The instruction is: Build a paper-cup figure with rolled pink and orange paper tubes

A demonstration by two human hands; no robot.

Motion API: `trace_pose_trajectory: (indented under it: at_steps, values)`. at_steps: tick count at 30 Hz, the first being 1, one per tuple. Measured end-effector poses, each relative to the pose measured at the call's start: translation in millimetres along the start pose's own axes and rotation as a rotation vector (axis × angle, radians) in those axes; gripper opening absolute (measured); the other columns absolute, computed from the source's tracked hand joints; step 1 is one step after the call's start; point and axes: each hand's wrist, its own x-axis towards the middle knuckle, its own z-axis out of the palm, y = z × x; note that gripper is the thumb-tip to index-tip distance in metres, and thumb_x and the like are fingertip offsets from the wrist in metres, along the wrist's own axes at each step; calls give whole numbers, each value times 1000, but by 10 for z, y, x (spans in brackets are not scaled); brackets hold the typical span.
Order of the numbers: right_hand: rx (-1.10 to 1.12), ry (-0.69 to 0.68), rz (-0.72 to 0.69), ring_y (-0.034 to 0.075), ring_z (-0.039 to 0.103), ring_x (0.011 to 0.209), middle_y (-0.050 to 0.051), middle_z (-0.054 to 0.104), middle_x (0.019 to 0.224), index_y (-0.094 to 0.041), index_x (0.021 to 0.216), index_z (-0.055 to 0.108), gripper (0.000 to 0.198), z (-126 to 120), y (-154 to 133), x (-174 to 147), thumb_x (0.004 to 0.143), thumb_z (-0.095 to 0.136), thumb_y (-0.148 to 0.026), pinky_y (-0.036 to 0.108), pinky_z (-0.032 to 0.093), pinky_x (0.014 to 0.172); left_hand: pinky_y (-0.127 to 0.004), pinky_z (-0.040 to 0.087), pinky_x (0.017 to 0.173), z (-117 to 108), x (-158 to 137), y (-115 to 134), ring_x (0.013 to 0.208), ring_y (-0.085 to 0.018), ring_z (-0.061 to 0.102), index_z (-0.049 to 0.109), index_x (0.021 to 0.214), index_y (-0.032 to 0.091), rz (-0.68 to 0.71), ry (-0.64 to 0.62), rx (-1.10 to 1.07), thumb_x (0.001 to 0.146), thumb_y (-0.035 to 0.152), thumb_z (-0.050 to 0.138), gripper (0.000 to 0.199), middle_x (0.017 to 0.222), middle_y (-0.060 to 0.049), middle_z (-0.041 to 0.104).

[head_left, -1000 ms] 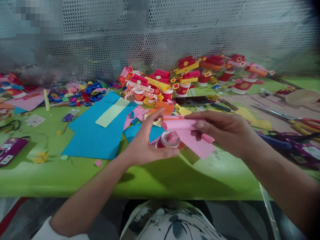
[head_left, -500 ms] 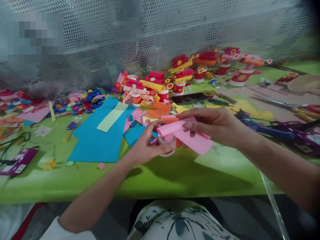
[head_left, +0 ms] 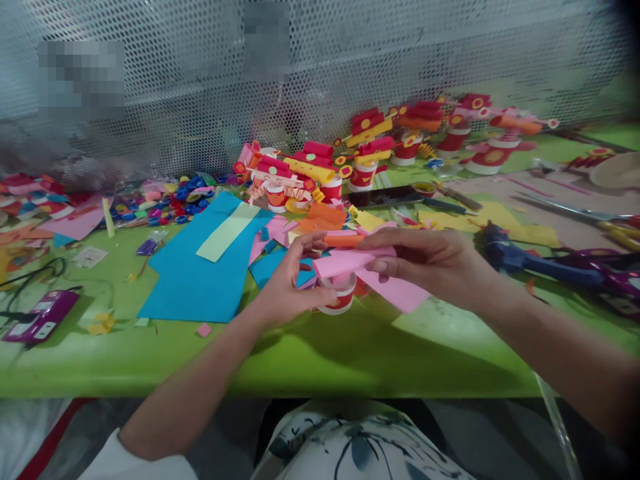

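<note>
head view | looks forward, down | left hand (head_left: 285, 290), right hand (head_left: 440, 268) near | green table (head_left: 380, 363) below | mesh panel (head_left: 350, 60) beyond

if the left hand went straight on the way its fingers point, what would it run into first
Probably the orange paper piece, just beyond the fingers of the left hand; the pink roll lies close by, and depth is hard to judge here.

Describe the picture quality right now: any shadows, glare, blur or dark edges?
Head view: a broad shadow spreads across the table below the cup, with pale glare right of the cup. Same head view: the upper right corner is dark, pixelated blocks cover parts of the mesh, and the scissors look soft.
</note>
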Motion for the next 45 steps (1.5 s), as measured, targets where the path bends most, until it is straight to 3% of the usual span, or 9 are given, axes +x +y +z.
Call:
trace_pose_trajectory:
  at_steps: [5, 12, 21, 31, 35, 41, 43, 45]
  values:
    - [0, 14, 17, 12, 66, 72, 0, 77, 95, -33, 106, 81, 27, 8, 38, -10, 79, 83, -38, 25, 56, 66, -43, 39, 113, -96, 53, -51, 134, -29, 48, 53, 137, 33, 130, -2, -83, 72, 34, 77, 70, 144, -6, 52]
    - [52, -23, 7, 12, 69, 79, -2, 78, 103, -36, 107, 80, 25, 48, 79, 0, 82, 81, -35, 25, 59, 72, -42, 38, 112, -77, 67, -69, 137, -29, 46, 53, 138, 32, 114, 47, -76, 86, 54, 65, 58, 144, -7, 54]
    - [61, -12, -32, 8, 65, 65, -2, 76, 85, -30, 102, 81, 22, 32, 1, 1, 81, 83, -31, 18, 54, 60, -40, 37, 112, -56, 64, -101, 136, -28, 47, 57, 139, 34, 158, 21, -137, 94, 50, 61, 47, 140, -6, 55]
    - [48, -10, -43, 10, 68, 72, 0, 77, 92, -31, 108, 80, 27, 41, 105, -11, 81, 82, -32, 20, 56, 64, -40, 35, 115, -59, 56, -99, 137, -27, 46, 57, 139, 34, 147, 7, -150, 95, 48, 61, 46, 140, -5, 57]
    - [19, -13, -54, 9, 66, 71, -1, 77, 93, -31, 107, 80, 25, 45, 120, 17, 82, 82, -32, 20, 54, 64, -45, 36, 116, -37, 64, -58, 135, -28, 49, 60, 136, 30, 119, 31, -200, 99, 56, 50, 46, 138, -8, 59]
    - [56, -35, -35, 10, 66, 70, 0, 77, 96, -31, 109, 80, 25, 51, 95, 1, 84, 80, -34, 23, 55, 63, -50, 39, 115, -32, 84, -41, 135, -30, 51, 63, 133, 28, 102, 54, -260, 101, 65, 26, 62, 135, -9, 63]
    - [74, -47, -17, 12, 66, 71, 1, 77, 99, -31, 110, 80, 25, 37, 44, -13, 86, 77, -38, 26, 55, 64, -49, 41, 113, -38, 76, -29, 132, -30, 53, 62, 133, 28, 129, 60, -226, 101, 65, 30, 59, 136, -9, 63]
    - [57, -67, 10, 14, 68, 77, 2, 77, 105, -30, 113, 79, 28, 9, -14, -23, 89, 73, -42, 28, 56, 67, -47, 44, 110, -47, 54, -4, 127, -29, 56, 61, 134, 30, 203, 63, -148, 96, 62, 50, 51, 136, -9, 61]
